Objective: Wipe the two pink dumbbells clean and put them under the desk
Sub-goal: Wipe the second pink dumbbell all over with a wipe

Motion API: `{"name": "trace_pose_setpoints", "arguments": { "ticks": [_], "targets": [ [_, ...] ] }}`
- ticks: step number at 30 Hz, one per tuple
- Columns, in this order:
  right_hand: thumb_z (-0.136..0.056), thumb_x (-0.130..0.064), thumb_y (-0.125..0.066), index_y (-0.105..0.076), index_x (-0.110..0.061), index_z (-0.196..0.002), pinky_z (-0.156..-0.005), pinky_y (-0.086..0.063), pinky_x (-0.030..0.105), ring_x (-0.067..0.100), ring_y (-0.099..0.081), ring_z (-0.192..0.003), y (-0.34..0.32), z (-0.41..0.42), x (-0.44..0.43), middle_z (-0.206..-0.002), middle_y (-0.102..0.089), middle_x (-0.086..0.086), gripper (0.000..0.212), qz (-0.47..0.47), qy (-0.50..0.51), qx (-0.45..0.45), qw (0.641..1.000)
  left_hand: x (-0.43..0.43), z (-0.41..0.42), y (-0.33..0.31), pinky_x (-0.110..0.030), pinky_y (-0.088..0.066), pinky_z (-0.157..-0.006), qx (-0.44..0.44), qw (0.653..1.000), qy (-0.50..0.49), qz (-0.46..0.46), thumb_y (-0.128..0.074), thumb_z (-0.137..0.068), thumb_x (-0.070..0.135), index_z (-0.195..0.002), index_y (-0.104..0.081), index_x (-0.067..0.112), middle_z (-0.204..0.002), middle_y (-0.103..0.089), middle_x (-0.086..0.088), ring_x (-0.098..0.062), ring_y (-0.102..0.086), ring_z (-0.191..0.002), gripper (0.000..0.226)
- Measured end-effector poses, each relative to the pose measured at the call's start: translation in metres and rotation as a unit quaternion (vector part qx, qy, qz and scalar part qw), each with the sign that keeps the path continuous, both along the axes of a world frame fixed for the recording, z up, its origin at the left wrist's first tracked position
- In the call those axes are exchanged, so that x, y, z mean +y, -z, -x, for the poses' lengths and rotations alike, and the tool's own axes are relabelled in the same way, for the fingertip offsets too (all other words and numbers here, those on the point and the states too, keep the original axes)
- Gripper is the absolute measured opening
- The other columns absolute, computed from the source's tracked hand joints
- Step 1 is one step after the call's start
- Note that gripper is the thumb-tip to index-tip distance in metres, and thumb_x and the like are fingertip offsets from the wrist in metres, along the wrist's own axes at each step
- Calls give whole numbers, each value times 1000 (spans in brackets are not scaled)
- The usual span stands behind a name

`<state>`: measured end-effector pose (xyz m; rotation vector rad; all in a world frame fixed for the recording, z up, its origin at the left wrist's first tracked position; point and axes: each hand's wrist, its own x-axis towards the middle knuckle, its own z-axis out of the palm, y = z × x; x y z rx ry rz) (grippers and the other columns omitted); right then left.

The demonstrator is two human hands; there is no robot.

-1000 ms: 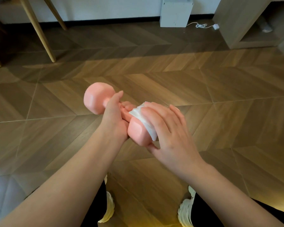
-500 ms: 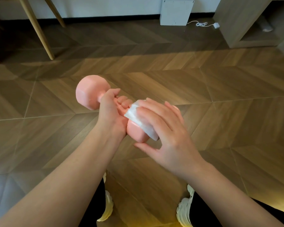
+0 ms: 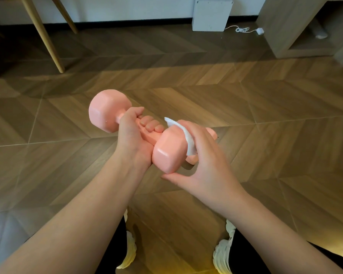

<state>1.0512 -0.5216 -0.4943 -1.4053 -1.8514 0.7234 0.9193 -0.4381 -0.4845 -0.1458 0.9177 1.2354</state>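
The pink dumbbell [image 3: 166,155] is up in the air in front of me, above the floor [image 3: 275,155]. It is not lying on anything. My left hand [image 3: 133,141] is wrapped tight around its thin middle bar, with the fingers curled over the top.

The dumbbell's long way runs on a slant. One fat end [image 3: 109,110] sticks out past my left hand, up and away to the left. The other fat end points down toward me and sits right between my two hands. That near end is the part being cleaned, and my right hand [image 3: 208,165] is the one closest to it.

My right hand holds the white wipe [image 3: 187,140]. Its fingers bend over the right side of the near end and press the wipe flat on the pink. The thumb [image 3: 172,177] sticks out alone below the end, and I cannot tell if it touches.

I think the wiping is not done yet. The flat face turned toward me is bare, so I would slide the wipe left and down over it next.

A bit more pink peeks out behind my right hand. I cannot tell what it is.
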Motion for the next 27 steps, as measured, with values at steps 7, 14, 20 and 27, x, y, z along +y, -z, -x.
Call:
{"name": "trace_pose_setpoints", "arguments": {
  "ticks": [7,14,20,27],
  "targets": [
    [-70,-31,-87,-49,-11,-138,-112,-34,33,11,-41,-139,8,-4,1,-144,-50,0,80,-127,-24,-63,990,0,1,-1,-16,-31,-40,-4,1000,2,-1,-48,-92,12,-59,-25,21,-46,-24,6,-9,-26,-36,41],
    [-61,-31,-92,-40,-49,-135,-99,-48,26,-4,-48,-123,4,-2,1,-128,-48,-35,93,91,2,82,993,0,2,-5,-17,-30,-38,-6,1000,-13,-15,-45,-93,12,-58,-27,20,-46,-23,6,-11,-24,-34,40],
    [-70,-30,-88,-47,-11,-137,-110,-37,37,9,-42,-136,2,-1,0,-143,-49,-3,82,-111,-4,-40,993,1,1,-6,-14,-30,-37,-34,999,-11,-8,-45,-92,12,-56,-26,20,-44,-24,7,-9,-25,-33,42],
    [-62,-29,-92,-48,-16,-138,-107,-32,15,-3,-40,-131,1,-3,2,-140,-50,-9,89,-21,2,-1,1000,0,0,-5,-16,-31,-39,-33,999,1,-2,-46,-91,14,-54,-27,20,-44,-24,6,-11,-25,-34,42]
  ]
}}
